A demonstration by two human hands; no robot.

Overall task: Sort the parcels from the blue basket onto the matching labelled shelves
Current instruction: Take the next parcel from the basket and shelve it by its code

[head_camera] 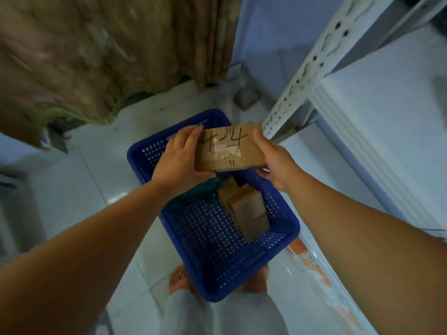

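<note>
Brown cardboard, the parcel [229, 148] marked "4-4" is held in the air above the far end of the blue basket [145, 151], gripped at both short ends. Its long axis runs left to right across the view, the right end tipped a little higher, and the written face is turned up so the number reads upright to the person. The left hand [179, 160] clasps the left end, fingers [191, 134] curled over the far edge and thumb under the near one. The right hand [275, 163] holds the right end with its thumb on top; its fingers are hidden beneath. The parcel's right end is just beside the white perforated upright [307, 66] of the shelving, so the right hand is the nearer one for carrying it that way. More cardboard parcels [249, 211] lie in the basket below.
</note>
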